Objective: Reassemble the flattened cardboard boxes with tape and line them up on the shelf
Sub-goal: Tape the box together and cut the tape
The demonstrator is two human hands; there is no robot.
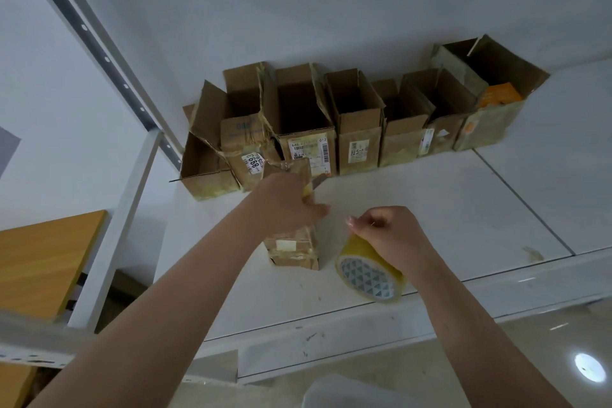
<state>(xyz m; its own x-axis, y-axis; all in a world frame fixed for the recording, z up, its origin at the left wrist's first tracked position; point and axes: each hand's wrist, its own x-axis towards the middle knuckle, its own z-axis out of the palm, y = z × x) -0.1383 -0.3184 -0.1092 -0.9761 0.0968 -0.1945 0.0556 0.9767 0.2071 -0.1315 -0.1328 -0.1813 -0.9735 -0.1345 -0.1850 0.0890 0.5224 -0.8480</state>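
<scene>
On the white shelf [414, 209], against the back wall, we count six reassembled cardboard boxes [359, 122] standing in a row with open tops, sides touching or nearly so. The leftmost looks crumpled and leans; the rightmost, the largest, holds something orange. A seventh, smaller box [294, 250] lies in front of the row, apart from it, under our left hand [286, 205].

Left hand: fingers curled over the top of this seventh box, and it appears to hold a utility knife [316, 183], yellow handle with the blade tip pointing toward the row. Right hand [385, 235]: curled, pinching the free end of a roll of yellowish packing tape [369, 275] that hangs below it, just right of the box.

Judgement: six boxes done and placed. The seventh is mid-taping, with clear tape visible on its faces; it is not yet lined up. We see one tape roll and one knife. No flattened boxes are visible.
</scene>
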